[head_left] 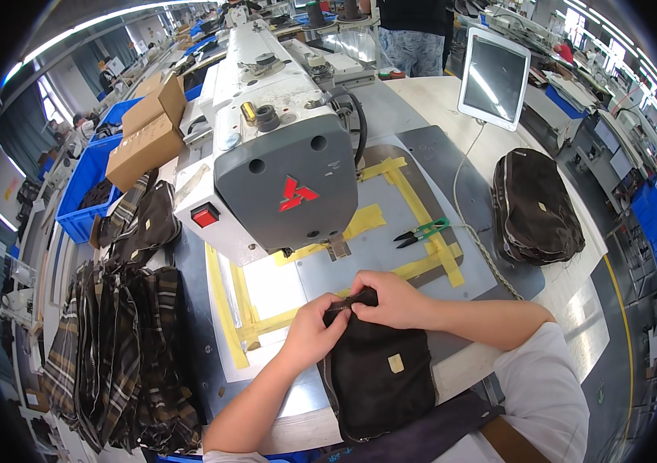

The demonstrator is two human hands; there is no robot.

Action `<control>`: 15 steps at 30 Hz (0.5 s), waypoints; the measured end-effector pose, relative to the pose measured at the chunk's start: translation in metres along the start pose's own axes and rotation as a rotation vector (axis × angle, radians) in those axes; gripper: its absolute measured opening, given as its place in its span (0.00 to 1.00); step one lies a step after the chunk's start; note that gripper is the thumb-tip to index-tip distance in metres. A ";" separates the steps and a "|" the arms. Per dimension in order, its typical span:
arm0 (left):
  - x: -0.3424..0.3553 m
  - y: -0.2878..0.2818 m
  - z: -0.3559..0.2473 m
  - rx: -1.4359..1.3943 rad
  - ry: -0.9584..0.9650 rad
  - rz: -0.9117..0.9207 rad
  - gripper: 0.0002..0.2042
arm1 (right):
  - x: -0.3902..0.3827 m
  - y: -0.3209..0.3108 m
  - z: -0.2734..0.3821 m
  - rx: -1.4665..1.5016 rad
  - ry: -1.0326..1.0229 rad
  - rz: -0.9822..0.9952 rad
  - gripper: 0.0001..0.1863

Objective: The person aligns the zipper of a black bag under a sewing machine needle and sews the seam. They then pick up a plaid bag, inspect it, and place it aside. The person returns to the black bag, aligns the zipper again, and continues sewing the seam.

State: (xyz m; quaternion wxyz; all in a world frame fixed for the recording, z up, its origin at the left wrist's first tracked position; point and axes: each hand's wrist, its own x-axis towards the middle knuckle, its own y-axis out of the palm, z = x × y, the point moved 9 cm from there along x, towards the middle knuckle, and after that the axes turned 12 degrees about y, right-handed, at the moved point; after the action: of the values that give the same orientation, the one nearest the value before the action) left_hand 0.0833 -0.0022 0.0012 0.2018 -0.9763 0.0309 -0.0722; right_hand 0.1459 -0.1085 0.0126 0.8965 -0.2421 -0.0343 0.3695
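Observation:
My left hand (319, 324) and my right hand (379, 301) pinch the upper zippered edge of a dark brown fabric pouch (375, 370), which hangs over the table's front edge and has a small beige patch on it. Just above my hands is the sewing machine's plate (321, 285), marked with yellow tape. The white and grey sewing machine head (267, 185) stands over it, with a red switch. Green-handled thread snips (429, 230) lie to the right of the needle area, beside a cord.
Plaid fabric pieces with zippers (120, 347) pile at left. Stacked dark pouches (537, 204) sit at right below a white-framed screen (493, 77). Blue crates (74, 216) and cardboard boxes (143, 147) stand back left. A person (413, 42) stands behind the machine.

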 end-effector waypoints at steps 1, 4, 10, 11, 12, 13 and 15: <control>0.000 0.000 0.000 0.002 0.000 0.001 0.06 | 0.000 0.000 0.000 0.003 0.001 0.002 0.13; 0.000 0.000 0.000 0.007 0.006 -0.001 0.06 | 0.000 0.000 -0.001 0.006 0.002 0.003 0.13; 0.000 0.000 0.000 0.003 0.000 -0.004 0.06 | -0.001 -0.001 0.002 0.001 0.002 0.005 0.13; 0.000 0.000 0.001 0.005 -0.002 -0.004 0.06 | -0.001 -0.001 0.002 0.001 0.004 0.006 0.13; 0.000 0.000 0.001 0.006 0.000 -0.003 0.06 | -0.001 -0.001 0.002 0.002 0.001 0.005 0.13; 0.000 0.000 0.002 0.006 0.001 -0.002 0.06 | -0.001 -0.001 0.001 0.003 -0.002 0.004 0.13; 0.000 0.000 0.002 0.007 0.002 0.000 0.06 | 0.000 0.000 0.001 0.005 -0.002 0.005 0.13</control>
State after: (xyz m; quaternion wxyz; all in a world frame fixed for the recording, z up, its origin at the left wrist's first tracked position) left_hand 0.0832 -0.0018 -0.0006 0.2050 -0.9755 0.0310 -0.0735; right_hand 0.1457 -0.1087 0.0136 0.8961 -0.2397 -0.0337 0.3719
